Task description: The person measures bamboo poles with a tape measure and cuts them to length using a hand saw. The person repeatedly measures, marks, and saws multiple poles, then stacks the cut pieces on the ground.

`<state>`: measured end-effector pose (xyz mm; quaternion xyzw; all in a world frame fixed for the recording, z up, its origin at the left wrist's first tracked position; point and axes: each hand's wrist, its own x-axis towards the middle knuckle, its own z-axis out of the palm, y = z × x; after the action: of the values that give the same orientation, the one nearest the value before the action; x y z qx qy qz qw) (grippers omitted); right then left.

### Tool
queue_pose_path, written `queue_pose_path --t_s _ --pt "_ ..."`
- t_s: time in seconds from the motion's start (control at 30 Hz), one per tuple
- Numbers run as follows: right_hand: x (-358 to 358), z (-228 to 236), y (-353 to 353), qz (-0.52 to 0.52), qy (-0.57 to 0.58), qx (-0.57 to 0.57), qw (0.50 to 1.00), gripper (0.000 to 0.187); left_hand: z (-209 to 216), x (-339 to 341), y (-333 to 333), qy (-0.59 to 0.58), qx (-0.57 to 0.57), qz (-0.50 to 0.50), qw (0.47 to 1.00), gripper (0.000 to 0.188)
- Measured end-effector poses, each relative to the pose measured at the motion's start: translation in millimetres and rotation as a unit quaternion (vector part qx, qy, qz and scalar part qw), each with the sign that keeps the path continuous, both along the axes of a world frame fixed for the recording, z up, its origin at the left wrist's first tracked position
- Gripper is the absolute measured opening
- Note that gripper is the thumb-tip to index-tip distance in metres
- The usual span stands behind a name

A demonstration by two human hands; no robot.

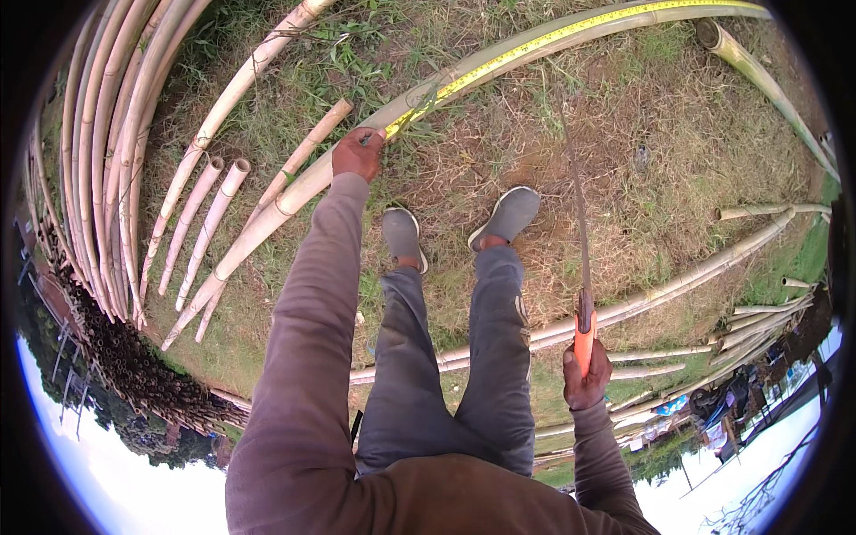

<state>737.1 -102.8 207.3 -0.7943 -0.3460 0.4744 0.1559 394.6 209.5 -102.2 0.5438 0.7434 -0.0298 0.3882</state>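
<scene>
My left hand [358, 153] is closed on the end of a yellow tape measure [499, 61], pressing it against a long bamboo pole [283, 205]. From there the tape runs along the pole, away to the upper right. Some grass stems cross the tape near my fingers. On the right, my right hand [587, 376] grips the orange handle of a hand saw [584, 341]. The saw's thin blade points away from me over the dry grass, apart from the measured pole.
Long bamboo poles [107, 169] lie side by side at the left, with short cut pieces [212, 214] nearby. Another pole [660, 292] passes behind my legs. A greenish pole [758, 76] lies at the far right. My shoes [506, 217] stand on grass.
</scene>
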Motion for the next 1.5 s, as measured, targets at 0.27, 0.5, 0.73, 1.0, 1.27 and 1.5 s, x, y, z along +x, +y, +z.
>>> queue_pose_path --t_s 0.27,0.5,0.73,1.0,1.27,1.5 --pt "-33 0 -15 0.031 -0.005 -0.003 1.0 0.027 -2 -78 -13 0.076 -0.062 0.033 0.995 0.044" --pt "-68 2 3 0.087 0.032 0.03 0.995 0.022 -7 -76 -23 0.095 -0.016 0.029 0.995 0.045" --pt "-127 -13 40 0.041 0.124 0.033 0.991 0.028 10 -69 -17 0.088 -0.072 0.06 0.992 0.046" --pt "-187 -53 85 0.027 0.208 0.011 0.978 0.025 -6 -79 1 0.084 -0.146 0.019 0.986 0.056" --pt "-201 -67 99 0.032 0.223 0.011 0.974 0.025 14 -70 14 0.106 -0.181 0.019 0.977 0.061" --pt "-203 -69 107 0.054 0.218 0.005 0.974 0.032 20 -67 25 0.113 -0.227 0.042 0.966 0.06"
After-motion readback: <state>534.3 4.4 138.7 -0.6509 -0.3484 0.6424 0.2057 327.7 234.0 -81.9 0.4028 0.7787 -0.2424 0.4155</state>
